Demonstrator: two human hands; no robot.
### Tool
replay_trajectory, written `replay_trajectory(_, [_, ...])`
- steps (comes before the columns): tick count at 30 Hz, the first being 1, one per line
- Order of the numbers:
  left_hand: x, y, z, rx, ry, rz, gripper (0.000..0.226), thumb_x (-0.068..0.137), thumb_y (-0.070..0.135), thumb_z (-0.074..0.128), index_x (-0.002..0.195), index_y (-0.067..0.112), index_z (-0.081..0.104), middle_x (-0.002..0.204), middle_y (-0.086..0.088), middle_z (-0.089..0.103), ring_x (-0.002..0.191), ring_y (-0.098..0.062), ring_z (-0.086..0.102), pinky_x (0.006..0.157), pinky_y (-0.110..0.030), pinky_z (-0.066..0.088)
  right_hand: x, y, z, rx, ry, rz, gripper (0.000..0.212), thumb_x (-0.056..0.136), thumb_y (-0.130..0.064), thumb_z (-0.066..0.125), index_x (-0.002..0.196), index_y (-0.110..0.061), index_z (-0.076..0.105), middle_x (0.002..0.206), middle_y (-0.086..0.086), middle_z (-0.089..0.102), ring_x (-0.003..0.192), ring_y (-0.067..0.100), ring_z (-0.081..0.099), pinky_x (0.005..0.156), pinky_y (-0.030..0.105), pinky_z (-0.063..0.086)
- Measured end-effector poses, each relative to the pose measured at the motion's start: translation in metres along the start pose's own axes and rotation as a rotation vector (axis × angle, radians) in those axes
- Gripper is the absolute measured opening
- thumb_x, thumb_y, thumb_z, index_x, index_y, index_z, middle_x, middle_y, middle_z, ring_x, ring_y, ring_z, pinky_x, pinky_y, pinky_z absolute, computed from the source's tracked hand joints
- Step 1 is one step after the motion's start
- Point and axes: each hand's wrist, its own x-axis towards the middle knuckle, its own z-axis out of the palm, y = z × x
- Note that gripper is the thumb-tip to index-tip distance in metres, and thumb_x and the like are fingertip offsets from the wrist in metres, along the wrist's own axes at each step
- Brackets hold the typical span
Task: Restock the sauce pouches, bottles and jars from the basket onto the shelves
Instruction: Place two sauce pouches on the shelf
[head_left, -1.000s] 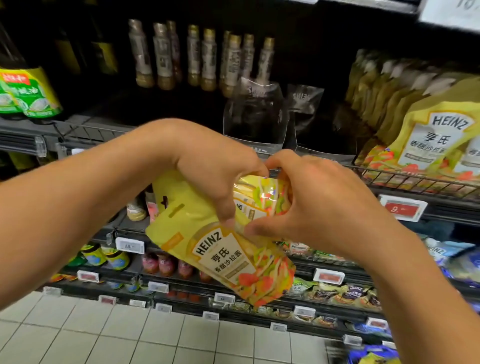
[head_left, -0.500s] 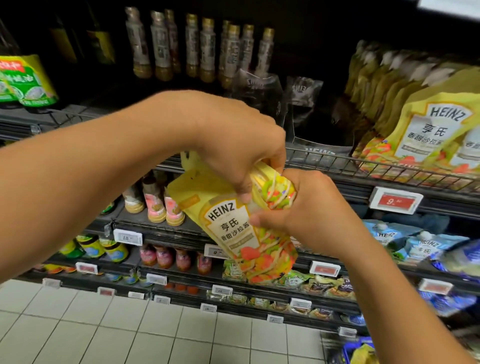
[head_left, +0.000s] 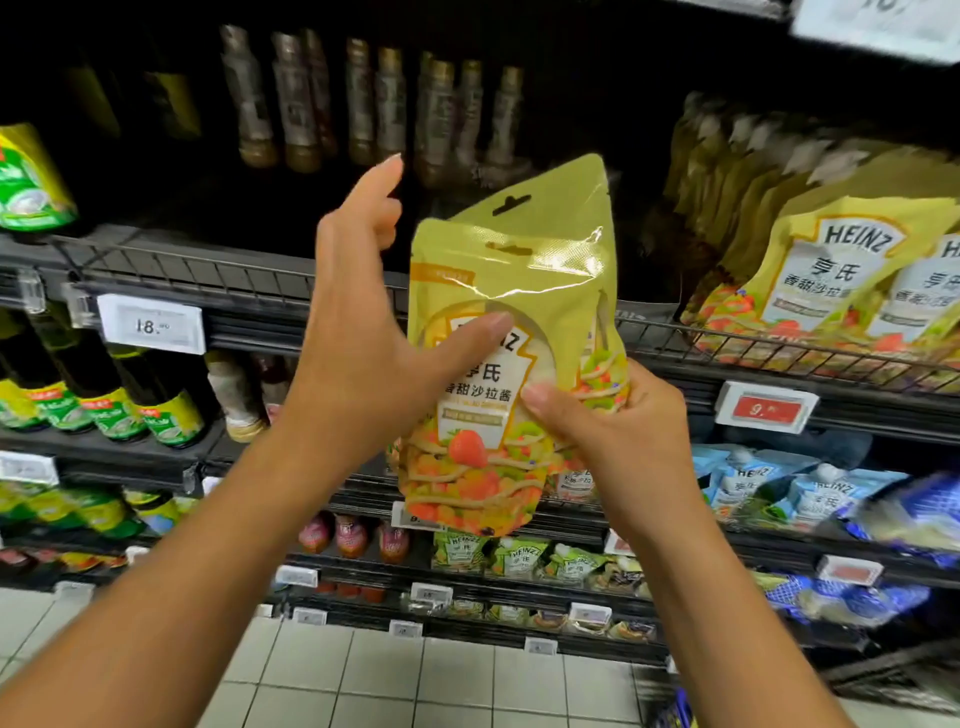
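Before shelf (head_left: 779, 358), pouches (head_left: 483, 291) upright in right fingers (head_left: 644, 400), left thumb (head_left: 467, 338) touching

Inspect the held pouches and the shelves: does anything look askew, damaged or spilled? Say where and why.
Nothing looks spilled or torn. The two yellow Heinz plastic pouches gripped by the right hand sit unevenly: the rear pouch stands higher, and the front pouch has a crumpled top edge.

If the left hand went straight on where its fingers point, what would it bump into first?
The left hand would probably reach the row of brown bottles at the back; depth is unclear.
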Motion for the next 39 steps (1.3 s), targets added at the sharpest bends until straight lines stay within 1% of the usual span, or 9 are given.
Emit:
replay_trajectory(3, [-0.018,-0.005,0.001,-0.438,-0.077,-0.347,0.107,0.060,0.046,0.084,0.148,0.031,0.026,0.130,-0.001,0.060,0.112,-0.014,0.066,0.085,-0.039,0.059,0.001,0.001,0.002,0.049,-0.018,-0.040,0.021,0.073,-0.023,0.087,0.092,-0.027,0.077,0.089,0.004,0.079,0.079,0.021,0.077,0.060,0.026,0.058])
replay_trajectory(6, [-0.025,-0.013,-0.001,-0.667,-0.322,-0.474,0.076,0.059,0.030,0.085,0.128,0.028,0.054,0.108,-0.006,0.074,0.095,-0.026,0.073,0.069,-0.041,0.061,0.001,0.002,0.008,0.105,-0.038,-0.041,0.024,0.071,-0.027,0.087,0.093,-0.026,0.077,0.093,0.005,0.079,0.084,0.023,0.077,0.063,0.027,0.059])
replay_trajectory(10, [-0.027,-0.020,-0.003,-0.688,-0.398,-0.501,0.056,0.063,0.024,0.083,0.115,0.020,0.064,0.106,-0.011,0.075,0.095,-0.030,0.073,0.071,-0.041,0.060,0.005,0.005,0.010,0.080,-0.080,-0.044,0.036,0.068,-0.036,0.086,0.101,-0.028,0.072,0.101,0.005,0.078,0.091,0.025,0.076,0.069,0.031,0.060])
replay_trajectory(15, [-0.021,-0.027,-0.013,-0.811,-0.353,-0.618,0.043,0.062,0.022,0.083,0.104,0.023,0.074,0.108,-0.015,0.074,0.094,-0.030,0.074,0.068,-0.034,0.059,0.019,-0.005,0.001,0.136,-0.178,0.093,0.053,0.066,-0.071,0.075,0.104,-0.035,0.071,0.100,0.000,0.077,0.088,0.017,0.074,0.068,0.027,0.058])
replay_trajectory(21, [-0.007,-0.019,-0.019,-0.854,-0.460,-0.635,0.035,0.065,0.019,0.082,0.099,0.024,0.077,0.106,-0.014,0.075,0.091,-0.029,0.075,0.067,-0.035,0.060,0.030,-0.020,-0.008,0.203,-0.212,0.127,0.026,0.078,-0.031,0.076,0.104,-0.024,0.075,0.096,0.008,0.078,0.083,0.022,0.076,0.065,0.031,0.059])
replay_trajectory(24, [0.009,-0.017,-0.023,-0.908,-0.475,-0.645,0.038,0.064,0.019,0.087,0.101,0.020,0.078,0.106,-0.015,0.075,0.092,-0.029,0.075,0.069,-0.037,0.060,0.035,-0.027,-0.011,0.235,-0.150,0.110,0.028,0.083,-0.017,0.072,0.110,-0.014,0.070,0.097,0.011,0.078,0.083,0.023,0.076,0.065,0.033,0.060])
replay_trajectory(32, [0.052,-0.021,-0.036,-0.965,-0.351,-0.851,0.026,0.073,0.030,0.070,0.086,0.011,0.082,0.100,-0.018,0.076,0.084,-0.029,0.076,0.060,-0.041,0.061,0.055,-0.052,-0.035,0.098,0.018,0.080,0.022,0.089,-0.013,0.066,0.110,-0.010,0.071,0.099,0.014,0.077,0.086,0.029,0.076,0.064,0.036,0.060])
replay_trajectory(36, [0.076,-0.017,-0.038,-0.946,-0.302,-0.877,0.038,0.075,0.028,0.066,0.104,0.005,0.072,0.102,-0.017,0.076,0.087,-0.027,0.076,0.058,-0.039,0.060,0.071,-0.067,-0.052,-0.004,0.092,0.080,0.018,0.090,-0.013,0.068,0.107,-0.010,0.071,0.095,0.012,0.078,0.084,0.029,0.077,0.062,0.035,0.060])
replay_trajectory(39, [0.093,-0.015,-0.034,-0.904,-0.312,-0.854,0.026,0.092,0.023,0.058,0.110,0.007,0.066,0.102,-0.016,0.076,0.089,-0.027,0.075,0.059,-0.037,0.060,0.085,-0.076,-0.061,-0.046,0.143,0.059,0.011,0.090,-0.013,0.069,0.100,-0.012,0.073,0.090,0.011,0.079,0.078,0.026,0.077,0.057,0.034,0.059])
